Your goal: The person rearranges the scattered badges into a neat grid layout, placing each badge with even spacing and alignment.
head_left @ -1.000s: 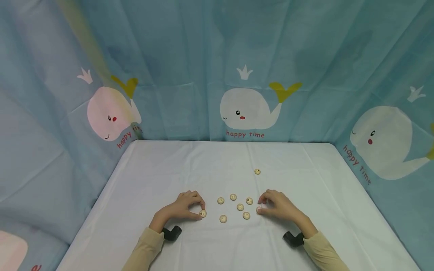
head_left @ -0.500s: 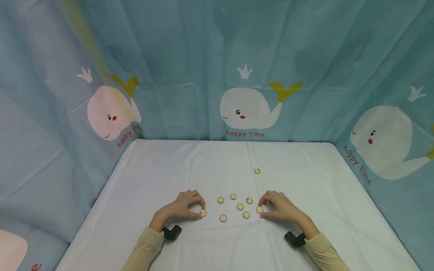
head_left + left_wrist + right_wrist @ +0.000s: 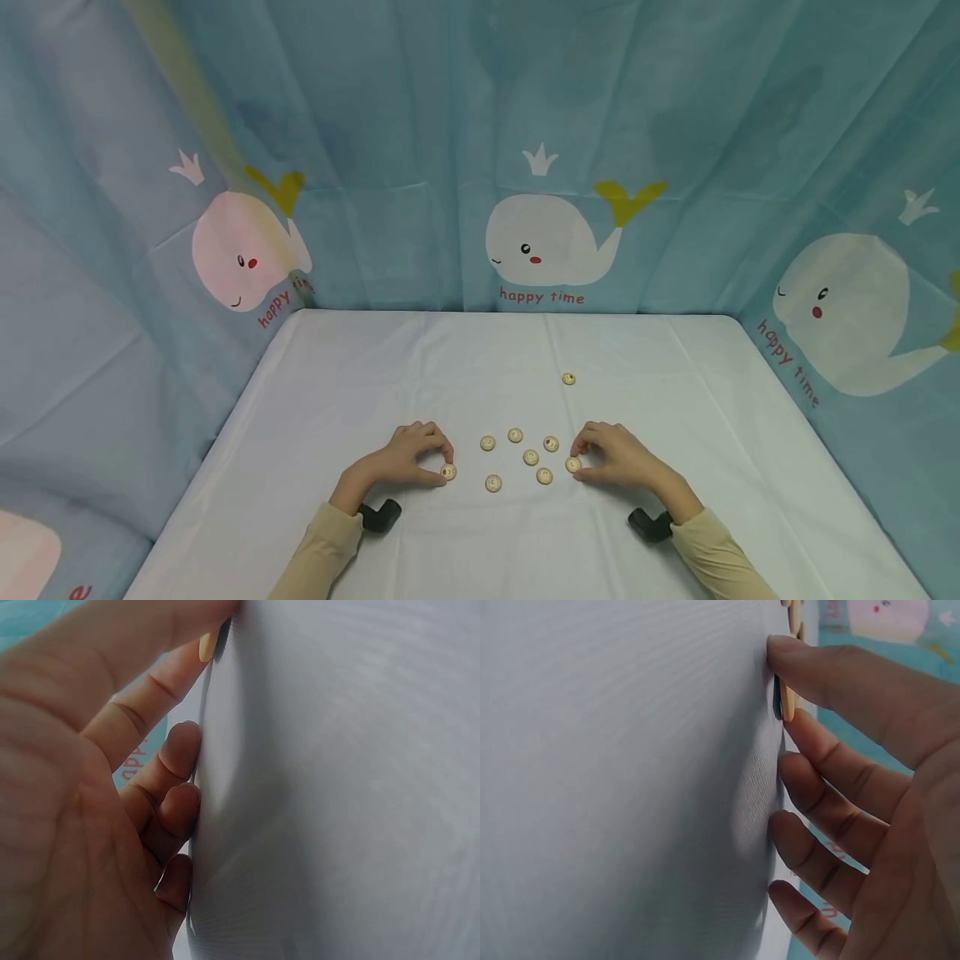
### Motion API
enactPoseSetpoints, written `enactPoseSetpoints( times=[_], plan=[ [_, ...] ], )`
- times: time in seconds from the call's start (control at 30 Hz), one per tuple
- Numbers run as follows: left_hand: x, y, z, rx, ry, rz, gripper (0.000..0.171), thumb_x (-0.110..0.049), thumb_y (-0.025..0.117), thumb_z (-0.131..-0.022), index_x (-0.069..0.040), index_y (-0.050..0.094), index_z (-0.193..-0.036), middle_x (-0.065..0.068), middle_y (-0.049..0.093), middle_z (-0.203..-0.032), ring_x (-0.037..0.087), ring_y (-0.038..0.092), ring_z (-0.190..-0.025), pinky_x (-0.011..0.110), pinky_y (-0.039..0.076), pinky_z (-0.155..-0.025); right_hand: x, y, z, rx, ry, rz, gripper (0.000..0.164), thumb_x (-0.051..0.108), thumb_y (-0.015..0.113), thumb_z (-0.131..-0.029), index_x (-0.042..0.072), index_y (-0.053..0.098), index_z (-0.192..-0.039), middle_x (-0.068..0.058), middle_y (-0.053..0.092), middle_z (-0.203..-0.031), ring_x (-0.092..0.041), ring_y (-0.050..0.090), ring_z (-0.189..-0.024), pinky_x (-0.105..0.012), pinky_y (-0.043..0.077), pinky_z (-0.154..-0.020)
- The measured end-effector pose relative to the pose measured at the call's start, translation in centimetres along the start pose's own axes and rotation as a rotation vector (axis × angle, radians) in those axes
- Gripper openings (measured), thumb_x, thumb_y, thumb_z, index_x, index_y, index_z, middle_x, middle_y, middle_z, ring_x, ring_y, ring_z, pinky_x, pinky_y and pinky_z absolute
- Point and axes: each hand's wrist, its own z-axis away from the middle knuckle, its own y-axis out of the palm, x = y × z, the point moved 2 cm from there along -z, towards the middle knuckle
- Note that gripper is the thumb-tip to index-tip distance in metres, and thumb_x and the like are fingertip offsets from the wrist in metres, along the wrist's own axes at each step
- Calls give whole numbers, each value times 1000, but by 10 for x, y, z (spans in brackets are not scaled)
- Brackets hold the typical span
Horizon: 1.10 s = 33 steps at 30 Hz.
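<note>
My left hand (image 3: 411,454) pinches a small round wooden disc (image 3: 448,472) with dark marks between thumb and index finger, at the white table's surface. The same disc shows edge-on as a pale sliver in the left wrist view. Opposite, my right hand (image 3: 617,456) has thumb and index finger at two sides of another pale wooden disc (image 3: 573,464). In the right wrist view that wooden disc (image 3: 788,703) appears edge-on between thumb and index finger, near the cloth. Its other fingers spread along the cloth. What the marks depict is too small to tell.
Between the hands lie several similar discs, among them a middle disc (image 3: 531,457) and a nearer disc (image 3: 492,483). One lone disc (image 3: 569,378) lies farther back. White cloth covers the table (image 3: 360,358); a blue whale-print curtain (image 3: 405,242) hangs behind and at both sides.
My right thumb, which partly covered its disc a second ago, has shifted to the disc's near edge, so the disc shows fully. The left hand and the other discs look unmoved.
</note>
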Motion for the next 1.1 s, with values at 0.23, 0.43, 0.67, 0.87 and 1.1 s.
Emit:
enactPoseSetpoints(
  times=[0.23, 0.43, 0.67, 0.87, 1.1],
  plan=[
    [0, 1, 0, -6, 0, -4, 20, -42, 71, -78, -34, 60, -92, -14, 48, -96, 6, 38, -90, 45, 26, -87, -1, 0, -3, 15, 3, 16, 26, 43, 77, -71, 29, 61, -86, 18, 52, -81, 0, 48, -77, -32, 38, -76],
    [0, 1, 0, -5, -2, -11, 20, -42, 72, -77, -35, 60, -92, -14, 48, -96, 6, 38, -90, 44, 27, -87, -6, 1, -5, 4, -11, -31, 25, 41, 77, -72, 28, 61, -86, 19, 54, -81, 0, 50, -75, -27, 41, -74],
    [0, 0, 0, 0, 7, -3, 20, -42, 71, -78, -33, 60, -92, -13, 48, -96, 7, 38, -89, 45, 26, -87, -15, 0, -7, 3, -5, -56, 25, 41, 75, -74, 28, 60, -89, 19, 55, -85, 0, 51, -79, -25, 43, -72],
    [1, 1, 1, -5, 13, -2, 20, -42, 71, -78, -33, 60, -93, -13, 48, -96, 7, 38, -89, 44, 26, -87, -22, -2, -9, -7, 30, -72, 24, 37, 75, -75, 28, 59, -90, 17, 54, -85, -2, 51, -77, -23, 43, -70],
    [2, 2, 0, -20, 21, -8, 20, -41, 72, -78, -33, 61, -93, -13, 48, -96, 5, 38, -88, 44, 26, -87, -27, -6, -13, -40, 50, -86, 23, 34, 76, -75, 26, 60, -89, 14, 54, -85, -3, 51, -75, -23, 44, -69]
  ],
)
